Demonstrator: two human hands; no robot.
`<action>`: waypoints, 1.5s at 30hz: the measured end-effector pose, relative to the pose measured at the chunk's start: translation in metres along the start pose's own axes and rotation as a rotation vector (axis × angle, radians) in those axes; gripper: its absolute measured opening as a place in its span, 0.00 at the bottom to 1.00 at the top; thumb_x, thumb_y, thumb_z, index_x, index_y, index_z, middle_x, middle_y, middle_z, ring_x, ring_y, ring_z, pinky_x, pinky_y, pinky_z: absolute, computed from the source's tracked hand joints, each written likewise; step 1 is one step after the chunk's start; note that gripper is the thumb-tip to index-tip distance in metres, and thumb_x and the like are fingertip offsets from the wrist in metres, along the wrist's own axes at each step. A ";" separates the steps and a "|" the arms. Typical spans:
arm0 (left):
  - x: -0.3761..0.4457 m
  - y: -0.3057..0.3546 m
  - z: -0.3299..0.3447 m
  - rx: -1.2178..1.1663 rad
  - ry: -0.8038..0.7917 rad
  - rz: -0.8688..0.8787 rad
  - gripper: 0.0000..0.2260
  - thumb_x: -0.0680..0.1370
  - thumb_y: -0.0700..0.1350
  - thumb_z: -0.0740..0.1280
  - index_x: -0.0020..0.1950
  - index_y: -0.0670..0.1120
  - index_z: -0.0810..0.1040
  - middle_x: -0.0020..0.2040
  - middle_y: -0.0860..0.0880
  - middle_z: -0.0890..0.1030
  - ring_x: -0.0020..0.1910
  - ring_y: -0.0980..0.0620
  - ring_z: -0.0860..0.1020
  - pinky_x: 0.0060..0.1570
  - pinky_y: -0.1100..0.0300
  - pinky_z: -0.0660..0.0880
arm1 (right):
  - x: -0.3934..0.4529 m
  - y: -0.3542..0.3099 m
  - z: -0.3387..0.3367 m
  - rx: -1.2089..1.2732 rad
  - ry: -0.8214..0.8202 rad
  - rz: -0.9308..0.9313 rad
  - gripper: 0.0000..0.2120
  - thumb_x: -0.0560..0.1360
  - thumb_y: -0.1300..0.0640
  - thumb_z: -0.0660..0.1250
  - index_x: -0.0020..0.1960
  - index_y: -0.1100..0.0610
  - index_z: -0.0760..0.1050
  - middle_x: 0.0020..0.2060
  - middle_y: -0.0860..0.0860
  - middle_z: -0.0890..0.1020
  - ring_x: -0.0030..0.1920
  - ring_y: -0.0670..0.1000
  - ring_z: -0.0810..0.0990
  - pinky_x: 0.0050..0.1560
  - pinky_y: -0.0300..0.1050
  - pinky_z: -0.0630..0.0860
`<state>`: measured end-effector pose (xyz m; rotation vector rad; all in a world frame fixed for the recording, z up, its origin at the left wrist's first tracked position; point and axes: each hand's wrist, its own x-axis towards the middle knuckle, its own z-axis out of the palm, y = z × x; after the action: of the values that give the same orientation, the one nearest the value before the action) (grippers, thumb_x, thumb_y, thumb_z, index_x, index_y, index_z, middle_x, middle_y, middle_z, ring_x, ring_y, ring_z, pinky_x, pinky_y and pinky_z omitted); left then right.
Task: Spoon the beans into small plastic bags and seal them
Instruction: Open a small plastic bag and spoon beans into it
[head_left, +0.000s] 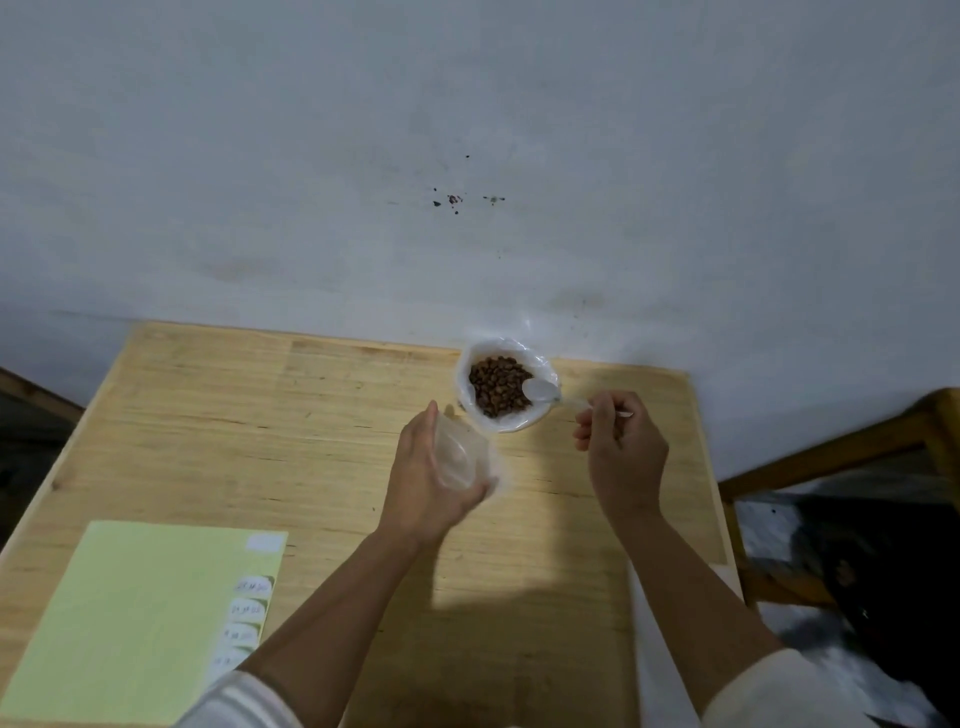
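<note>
— Where are we keeping the beans (497, 385)?
— In the white bowl (511, 423) by the wall; our right hand (621, 441) is pinching the spoon (540, 389) over it.
— And our left hand (426, 467)?
— Gripping a small plastic bag (460, 452) (clear, apparently empty).

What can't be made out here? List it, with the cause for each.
1. Small bag: head view, motion blur; open mouth or any beans inside cannot be told.
2. Spoon bowl: translucent and small; loaded or empty unclear.
3. Spoon handle: mostly covered by the right hand.
4. Labels beside the green sheet: print too small and blurred; the lowest are covered by the left forearm.
5. Left hand fingers: partly behind the bag.
</note>
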<state>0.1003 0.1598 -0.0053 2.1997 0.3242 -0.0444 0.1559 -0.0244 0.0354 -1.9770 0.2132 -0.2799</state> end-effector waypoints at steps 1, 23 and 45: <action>0.000 0.000 0.000 0.000 0.001 -0.002 0.52 0.63 0.59 0.77 0.76 0.49 0.49 0.73 0.49 0.59 0.70 0.54 0.60 0.66 0.65 0.57 | -0.001 0.003 0.004 -0.026 0.000 0.009 0.08 0.79 0.56 0.60 0.44 0.54 0.75 0.30 0.51 0.81 0.32 0.52 0.81 0.39 0.53 0.79; 0.022 0.015 0.013 -0.043 -0.024 -0.053 0.52 0.63 0.61 0.76 0.77 0.52 0.47 0.74 0.51 0.55 0.71 0.55 0.59 0.67 0.64 0.58 | 0.020 0.007 0.009 0.538 -0.070 0.578 0.13 0.81 0.57 0.55 0.45 0.61 0.75 0.33 0.56 0.78 0.28 0.48 0.77 0.26 0.37 0.74; 0.023 0.015 0.010 -0.021 -0.024 -0.045 0.52 0.64 0.61 0.75 0.77 0.51 0.46 0.74 0.51 0.55 0.72 0.55 0.57 0.67 0.66 0.55 | 0.017 0.010 0.047 0.100 0.007 0.441 0.12 0.81 0.56 0.54 0.46 0.58 0.74 0.32 0.51 0.81 0.26 0.49 0.79 0.28 0.37 0.76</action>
<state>0.1268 0.1484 -0.0028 2.1697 0.3593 -0.0918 0.1858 0.0079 0.0092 -1.7761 0.6161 -0.0103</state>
